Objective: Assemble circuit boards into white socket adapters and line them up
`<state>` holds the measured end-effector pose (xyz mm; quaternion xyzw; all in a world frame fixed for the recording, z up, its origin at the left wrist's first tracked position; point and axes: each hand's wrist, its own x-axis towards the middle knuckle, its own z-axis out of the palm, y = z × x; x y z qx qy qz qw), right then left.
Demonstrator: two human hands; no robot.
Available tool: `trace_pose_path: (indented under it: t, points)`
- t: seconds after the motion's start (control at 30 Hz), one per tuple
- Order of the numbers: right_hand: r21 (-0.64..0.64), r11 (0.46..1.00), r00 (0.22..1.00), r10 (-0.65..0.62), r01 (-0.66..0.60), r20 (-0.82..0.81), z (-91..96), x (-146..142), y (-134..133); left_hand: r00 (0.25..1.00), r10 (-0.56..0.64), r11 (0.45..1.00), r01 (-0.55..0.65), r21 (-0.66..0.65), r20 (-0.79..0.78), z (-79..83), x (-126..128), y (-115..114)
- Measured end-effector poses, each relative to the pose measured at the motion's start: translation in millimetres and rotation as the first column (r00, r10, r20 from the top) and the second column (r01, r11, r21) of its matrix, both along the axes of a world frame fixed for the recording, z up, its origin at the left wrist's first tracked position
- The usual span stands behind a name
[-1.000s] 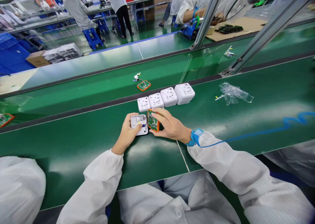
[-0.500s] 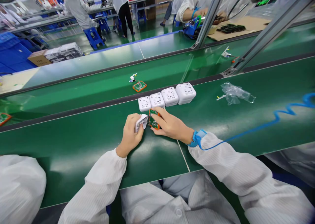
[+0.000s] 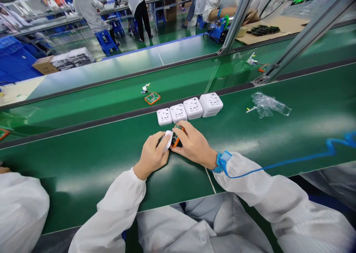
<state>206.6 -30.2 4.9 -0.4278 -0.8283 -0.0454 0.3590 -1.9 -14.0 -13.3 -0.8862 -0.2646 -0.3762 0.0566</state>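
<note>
My left hand point(image 3: 152, 153) is closed around a white plastic shell point(image 3: 168, 139), held tilted above the green bench point(image 3: 105, 160). My right hand point(image 3: 193, 143), with a blue wrist strap point(image 3: 221, 161), grips a green circuit board with an orange rim point(image 3: 175, 139). The board's left edge is right against the shell; whether it sits inside cannot be made out. My fingers cover much of both. Just beyond the hands stands a row of white square cases point(image 3: 193, 108), the right ones apparently stacked.
A clear plastic bag point(image 3: 269, 105) lies at right on the bench. On the green conveyor point(image 3: 111, 93) rests another orange-rimmed board point(image 3: 152, 97) with a wired white part point(image 3: 145, 87). A metal post point(image 3: 300, 42) rises at right. A co-worker's sleeve point(image 3: 22, 208) is at left.
The white shell and board have come closer together and turned, the board now tilted and more hidden. On the conveyor, the boards have shifted left.
</note>
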Motion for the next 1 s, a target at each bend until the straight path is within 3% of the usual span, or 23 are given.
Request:
trace_pose_path:
  t: [0.13,0.2,0.3,0.43,0.5,0.57,0.67,0.73,0.8,0.87,1.0]
  points:
    - [0.036,0.997,0.998,0.068,-0.067,-0.014,-1.8,2,2,0.976,0.032,0.973,0.019,-0.229,0.217,-1.3,2,2]
    - [0.048,0.992,0.993,0.117,-0.116,-0.003,-2.8,4,4,0.933,0.117,0.917,0.03,-0.398,0.341,-3.4,1,4]
    - [0.037,0.98,0.98,0.197,-0.197,0.009,-2.6,8,8,0.808,0.283,0.726,0.172,-0.666,0.517,-7.7,-3,9]
    - [-0.017,0.955,0.94,0.289,-0.297,-0.184,-0.5,16,12,0.628,0.49,0.457,0.405,-0.792,0.604,-8.5,-8,16]
    - [-0.08,0.936,0.875,0.288,-0.343,-0.388,0.0,21,13,0.613,0.523,0.347,0.481,-0.805,0.592,-5.4,-9,18]
    - [-0.158,0.892,0.763,0.258,-0.424,-0.592,1.2,26,15,0.637,0.504,0.276,0.521,-0.808,0.583,-1.6,-9,19]
    - [-0.249,0.772,0.621,0.229,-0.585,-0.749,11.1,34,26,0.668,0.455,0.249,0.54,-0.804,0.589,0.7,-7,20]
    - [-0.302,0.691,0.607,0.247,-0.657,-0.756,26.4,38,45,0.635,0.444,0.28,0.572,-0.771,0.632,-1.0,-7,21]
    - [-0.338,0.646,0.62,0.271,-0.684,-0.736,47.6,41,73,0.576,0.456,0.316,0.608,-0.729,0.678,-4.6,-7,22]
    - [-0.362,0.653,0.645,0.26,-0.666,-0.719,69.5,42,112,0.555,0.48,0.321,0.61,-0.725,0.679,-8.5,-6,24]
    - [-0.448,0.743,0.723,0.069,-0.497,-0.688,91.7,36,200,0.653,0.472,0.265,0.536,-0.801,0.593,-10.6,-6,26]
